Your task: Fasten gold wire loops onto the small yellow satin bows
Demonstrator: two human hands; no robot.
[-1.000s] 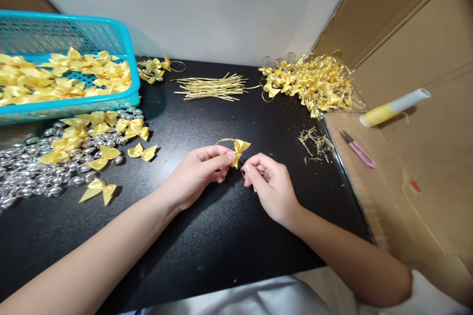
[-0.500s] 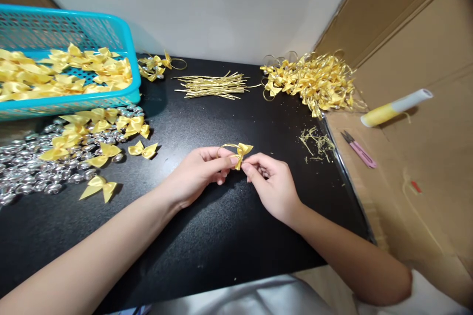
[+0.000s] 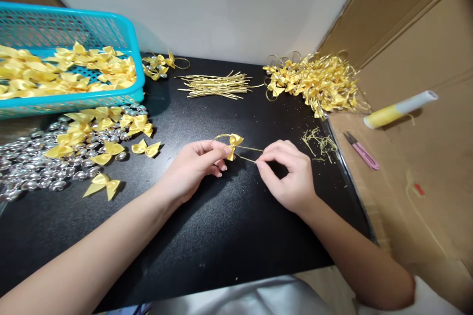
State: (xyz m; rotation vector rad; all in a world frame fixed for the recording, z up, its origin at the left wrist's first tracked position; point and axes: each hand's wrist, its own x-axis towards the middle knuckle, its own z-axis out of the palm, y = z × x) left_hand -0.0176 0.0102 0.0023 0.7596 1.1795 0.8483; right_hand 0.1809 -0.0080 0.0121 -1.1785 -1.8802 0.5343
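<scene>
My left hand (image 3: 197, 167) pinches a yellow satin bow (image 3: 233, 145) between thumb and fingers, above the black table (image 3: 207, 241). A loop of gold cord (image 3: 221, 136) arches out of the bow over my left fingers. Two gold strands run from the bow's right side to my right hand (image 3: 286, 172), whose thumb and index finger are closed on them. Those strands look taut, one above the other. Whether a silver bead sits behind the bow is hidden.
A turquoise basket (image 3: 138, 61) of yellow bows stands back left, with silver beads (image 3: 33, 162) before it. Gold cord pieces (image 3: 216, 84) lie at the back. Finished-looking looped bows (image 3: 318, 81) are heaped back right, near cord scraps (image 3: 320, 143), pink-handled snips (image 3: 364, 155) and a tube (image 3: 401, 108).
My right hand has moved right, away from the bow, and two gold strands now stretch between them. My left hand keeps its pinch on the bow, slightly further left and up.
</scene>
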